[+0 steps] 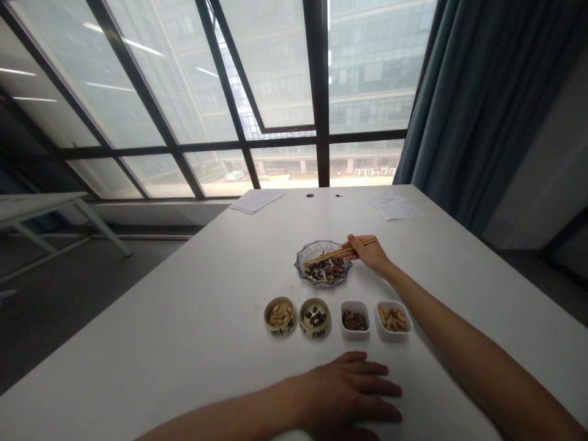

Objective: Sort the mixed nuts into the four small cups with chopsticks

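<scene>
My right hand (366,252) is closed round a pair of wooden chopsticks (342,250). Their tips reach into a scalloped clear glass bowl (304,252), which holds a mix of dark and pale dried pieces (324,269). Whether the tips pinch a piece is too small to tell. Flat on the table lies my left hand (344,392), fingers spread, holding nothing. Just beyond it stand a round bowl of peanuts in shells (280,315), a round bowl with a few dark pieces (315,318), a square white tub of brown slivers (354,320) and another of pale tan pieces (392,318).
The white table (193,318) runs toward a large window (285,73). Sheets of paper (256,200) lie at its far left, and more paper (395,206) at the far right. A blue curtain (473,110) hangs on the right. Another table (41,205) stands at left.
</scene>
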`<control>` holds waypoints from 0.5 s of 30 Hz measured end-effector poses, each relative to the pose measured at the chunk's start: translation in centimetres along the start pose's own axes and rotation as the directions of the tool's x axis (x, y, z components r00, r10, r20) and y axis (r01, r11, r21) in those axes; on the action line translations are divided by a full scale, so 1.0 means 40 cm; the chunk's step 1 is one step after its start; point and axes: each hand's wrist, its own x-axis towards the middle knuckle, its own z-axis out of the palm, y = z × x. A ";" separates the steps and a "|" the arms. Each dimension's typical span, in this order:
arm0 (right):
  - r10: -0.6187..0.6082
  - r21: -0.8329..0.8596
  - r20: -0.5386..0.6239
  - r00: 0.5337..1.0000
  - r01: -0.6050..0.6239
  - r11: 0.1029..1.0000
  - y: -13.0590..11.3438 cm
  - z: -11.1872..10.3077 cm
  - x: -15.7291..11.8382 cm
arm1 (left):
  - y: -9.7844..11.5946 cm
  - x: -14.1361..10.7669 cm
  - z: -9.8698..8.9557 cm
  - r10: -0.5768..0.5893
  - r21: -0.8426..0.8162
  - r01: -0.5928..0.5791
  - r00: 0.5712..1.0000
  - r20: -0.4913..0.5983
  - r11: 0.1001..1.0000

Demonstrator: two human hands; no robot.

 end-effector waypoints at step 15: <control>-0.011 -0.013 0.008 1.000 0.011 1.000 -0.002 -0.004 0.001 | 0.000 -0.002 0.001 -0.006 0.000 0.006 1.000 0.003 1.000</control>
